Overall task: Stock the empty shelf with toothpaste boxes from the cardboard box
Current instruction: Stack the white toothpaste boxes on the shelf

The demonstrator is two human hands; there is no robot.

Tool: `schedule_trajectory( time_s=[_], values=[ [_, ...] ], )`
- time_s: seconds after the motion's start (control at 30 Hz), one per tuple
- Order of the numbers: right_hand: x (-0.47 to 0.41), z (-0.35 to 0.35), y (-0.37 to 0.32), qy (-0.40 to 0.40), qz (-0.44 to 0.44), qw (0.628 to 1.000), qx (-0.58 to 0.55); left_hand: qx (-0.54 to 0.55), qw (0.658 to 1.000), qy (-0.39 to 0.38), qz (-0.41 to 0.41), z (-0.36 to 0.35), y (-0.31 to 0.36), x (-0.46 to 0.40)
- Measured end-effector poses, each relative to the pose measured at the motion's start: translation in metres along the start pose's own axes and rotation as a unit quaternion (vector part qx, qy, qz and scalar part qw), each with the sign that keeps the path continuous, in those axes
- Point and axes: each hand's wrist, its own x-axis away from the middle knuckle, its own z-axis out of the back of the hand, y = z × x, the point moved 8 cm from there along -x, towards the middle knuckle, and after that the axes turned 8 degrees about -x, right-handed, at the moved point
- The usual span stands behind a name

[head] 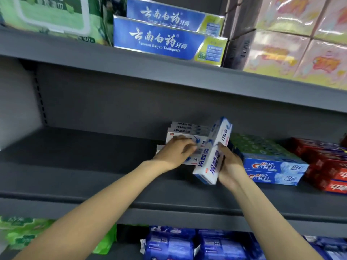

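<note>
On the grey middle shelf (93, 156) lies a stack of white-and-blue toothpaste boxes (189, 129). My left hand (176, 152) rests on the front boxes of that stack, fingers bent over them. My right hand (230, 166) grips more white-and-blue toothpaste boxes (212, 162), held tilted on end just right of the stack; how many boxes it holds is unclear. The cardboard box is out of view.
Blue Crest boxes (272, 169) with green boxes (262, 145) behind them lie to the right, then red boxes (328, 166). The upper shelf holds blue Yunnan Baiyao boxes (165, 40), green wipes (52, 14) and pink packs (300, 44). Blue packs (187, 244) fill the shelf below.
</note>
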Motion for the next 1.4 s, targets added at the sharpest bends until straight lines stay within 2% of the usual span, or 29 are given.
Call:
schedule_trajectory(
  time_s=[0.07, 0.1, 0.2, 0.27, 0.37, 0.47, 0.6, 0.7, 0.73, 0.8, 0.93, 1.0, 1.1, 1.27, 1.4],
  values=[
    [-0.005, -0.008, -0.001, -0.002, 0.026, 1.000, -0.010, 0.154, 0.984, -0.084, 0.044, -0.008, 0.006, 0.007],
    [-0.007, -0.011, -0.002, -0.003, 0.041, 0.999, -0.004, 0.167, 0.980, -0.099, 0.044, -0.008, 0.009, 0.009],
    [-0.012, -0.019, -0.006, -0.011, 0.084, 0.996, 0.033, 0.124, 0.990, -0.057, 0.030, 0.011, 0.001, 0.009],
    [-0.012, -0.016, -0.021, 0.032, 0.163, 0.972, 0.166, 0.080, 0.996, -0.038, 0.027, 0.025, -0.009, 0.011],
    [0.003, -0.020, -0.047, 0.096, 0.281, 0.881, 0.369, 0.035, 0.999, -0.024, 0.007, 0.041, -0.020, 0.013],
    [0.006, -0.033, -0.051, 0.072, 0.348, 0.789, 0.501, -0.034, 0.999, -0.021, -0.021, 0.048, -0.020, 0.009],
    [-0.001, -0.042, -0.045, 0.049, 0.380, 0.677, 0.628, -0.096, 0.995, -0.023, -0.033, 0.041, -0.023, 0.001],
    [-0.005, -0.041, -0.035, 0.052, 0.365, 0.581, 0.725, -0.255, 0.966, 0.027, -0.029, 0.040, -0.022, -0.001],
    [-0.007, -0.038, -0.032, 0.054, 0.351, 0.561, 0.747, -0.289, 0.956, 0.029, -0.027, 0.038, -0.020, -0.001],
    [-0.008, -0.034, -0.028, 0.050, 0.322, 0.553, 0.767, -0.311, 0.950, 0.022, -0.016, 0.034, -0.017, 0.001],
    [0.002, -0.036, -0.026, 0.019, 0.284, 0.567, 0.773, -0.318, 0.947, 0.042, -0.006, 0.036, 0.001, 0.011],
    [0.017, -0.035, -0.026, 0.007, 0.293, 0.585, 0.757, -0.316, 0.948, 0.044, 0.000, 0.039, 0.011, 0.019],
    [0.051, -0.037, -0.019, -0.016, 0.322, 0.582, 0.746, -0.324, 0.945, 0.051, 0.011, 0.045, 0.027, 0.039],
    [0.119, -0.037, 0.010, -0.062, 0.306, 0.596, 0.740, -0.321, 0.944, 0.076, 0.002, 0.053, 0.060, 0.104],
    [0.187, -0.036, 0.052, -0.122, 0.270, 0.612, 0.733, -0.287, 0.954, 0.067, 0.048, 0.060, 0.072, 0.187]
  ],
)
